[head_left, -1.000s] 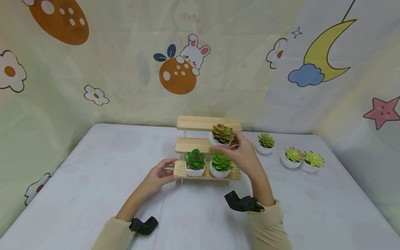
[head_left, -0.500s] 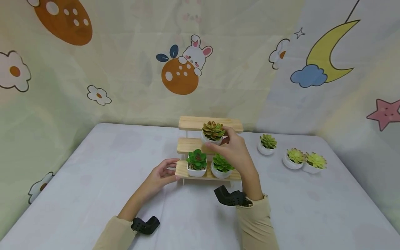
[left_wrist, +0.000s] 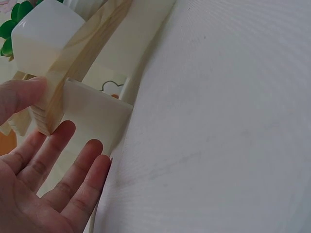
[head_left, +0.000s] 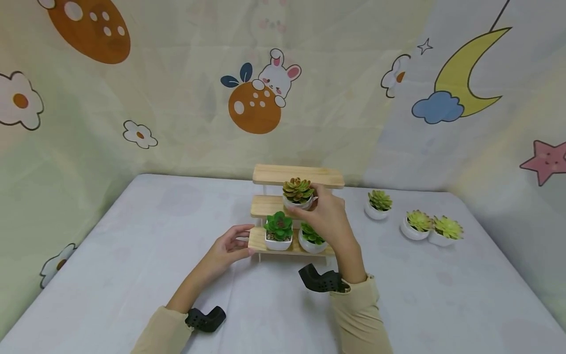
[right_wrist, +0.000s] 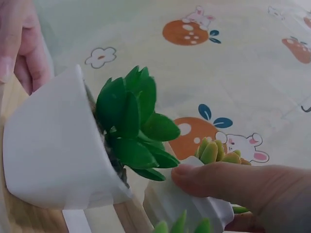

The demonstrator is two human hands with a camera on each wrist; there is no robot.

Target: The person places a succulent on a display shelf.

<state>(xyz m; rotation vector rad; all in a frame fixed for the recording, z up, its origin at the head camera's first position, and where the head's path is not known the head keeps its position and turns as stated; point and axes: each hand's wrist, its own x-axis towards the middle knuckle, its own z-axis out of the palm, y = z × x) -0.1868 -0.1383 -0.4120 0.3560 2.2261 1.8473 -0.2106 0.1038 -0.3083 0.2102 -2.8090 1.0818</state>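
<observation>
A three-tier wooden plant stand (head_left: 287,174) with pale boards stands at the back middle. My left hand (head_left: 227,247) pinches the left end of its lowest board, thumb on one face and fingertips beneath, as the left wrist view shows. My right hand (head_left: 330,216) grips a potted succulent (head_left: 297,191) with brownish-green leaves by its white pot (right_wrist: 182,201), at the middle board. Whether the pot touches that board cannot be told. On the lowest board sit a dark green succulent (head_left: 278,226) in a square white pot and a brighter green succulent (head_left: 311,240), partly hidden by my right hand.
To the right on the white-covered table (head_left: 132,236) stand a light green succulent (head_left: 378,203) and two yellow-green succulents (head_left: 417,223) side by side, all in white pots. A printed cloth backdrop (head_left: 185,88) rises behind the table.
My right hand has carried the brownish-green succulent left over the middle board, then lowered it slightly. My left hand stays on the stand's left end.
</observation>
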